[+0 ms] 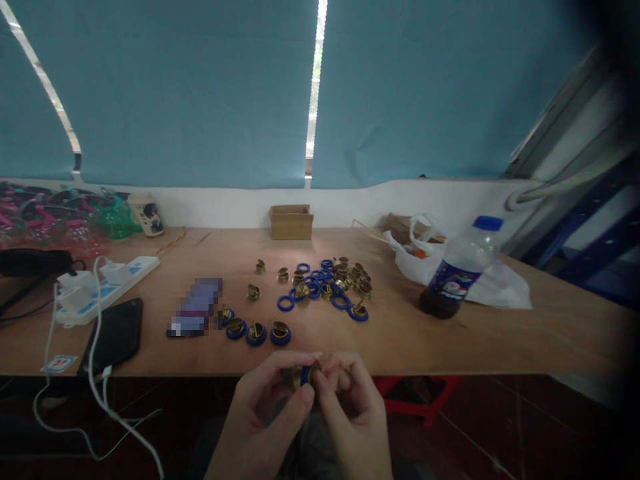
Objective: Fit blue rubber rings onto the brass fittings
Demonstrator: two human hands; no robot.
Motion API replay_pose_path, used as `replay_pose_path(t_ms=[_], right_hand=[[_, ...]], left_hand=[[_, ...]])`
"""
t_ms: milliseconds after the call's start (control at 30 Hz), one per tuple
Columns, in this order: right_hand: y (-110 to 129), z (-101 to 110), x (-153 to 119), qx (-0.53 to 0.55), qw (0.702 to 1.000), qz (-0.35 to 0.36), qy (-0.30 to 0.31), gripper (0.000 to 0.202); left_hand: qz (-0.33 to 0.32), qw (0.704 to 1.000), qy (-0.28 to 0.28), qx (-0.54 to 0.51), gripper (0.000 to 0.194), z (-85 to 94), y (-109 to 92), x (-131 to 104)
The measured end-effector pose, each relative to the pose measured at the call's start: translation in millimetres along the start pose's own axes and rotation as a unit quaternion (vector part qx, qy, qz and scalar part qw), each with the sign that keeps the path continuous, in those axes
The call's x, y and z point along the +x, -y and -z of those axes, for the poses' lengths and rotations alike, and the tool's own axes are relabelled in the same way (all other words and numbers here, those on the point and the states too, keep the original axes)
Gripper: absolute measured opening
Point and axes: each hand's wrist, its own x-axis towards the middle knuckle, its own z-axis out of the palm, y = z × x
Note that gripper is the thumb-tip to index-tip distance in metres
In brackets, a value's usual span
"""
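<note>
Just in front of the table's near edge, my left hand (267,407) pinches a brass-coloured metal fitting with a blue ring (305,375) around it. The fingertips of my right hand (356,403) close on the other side of the same fitting, partly hiding it. On the table beyond, several brass fittings seated in blue rings (256,333) stand in a row. A loose pile of blue rings (286,303) and brass fittings (364,288) lies farther back. A few single fittings (253,292) stand left of the pile.
A phone (197,308) and a black flat device (116,333) lie left, beside a white power strip (113,287) with trailing cables. A small cardboard box (291,223) stands at the back. On the right, a dark drink bottle (457,277) leans before a white plastic bag (500,287).
</note>
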Motion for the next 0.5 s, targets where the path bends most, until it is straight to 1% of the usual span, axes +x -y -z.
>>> replay_pose_path(t_ms=[67, 133, 200, 233, 333, 433, 500], right_hand=[[-1.4, 2.2, 4.5, 0.040, 0.997, -0.054, 0.039, 0.027], [-2.1, 4.5, 8.6, 0.087, 0.985, -0.111, 0.096, 0.032], [-2.5, 6.0, 11.1, 0.120, 0.972, -0.149, 0.138, 0.033], [-2.9, 6.2, 11.6, 0.128, 0.968, -0.158, 0.146, 0.033], [-4.9, 5.3, 10.9, 0.122, 0.972, -0.152, 0.130, 0.033], [-6.4, 3.7, 9.4, 0.100, 0.981, -0.128, 0.102, 0.033], [-5.8, 3.0, 8.8, 0.085, 0.987, -0.109, 0.087, 0.034]], left_hand=[[0.002, 1.000, -0.004, 0.001, 0.021, 1.8, 0.6, 1.3], [0.003, 1.000, -0.005, -0.006, 0.021, 2.5, 1.0, 2.1], [0.002, 1.000, -0.004, -0.022, 0.021, 2.3, 1.6, 2.0], [0.002, 0.999, -0.003, -0.032, 0.021, 1.9, 2.0, 1.6], [0.006, 0.999, 0.009, -0.044, 0.029, 0.8, 3.6, 0.5], [0.008, 0.998, 0.035, -0.047, 0.036, 1.1, 5.7, 1.2], [0.003, 0.998, 0.043, -0.053, 0.037, 2.0, 7.4, 2.4]])
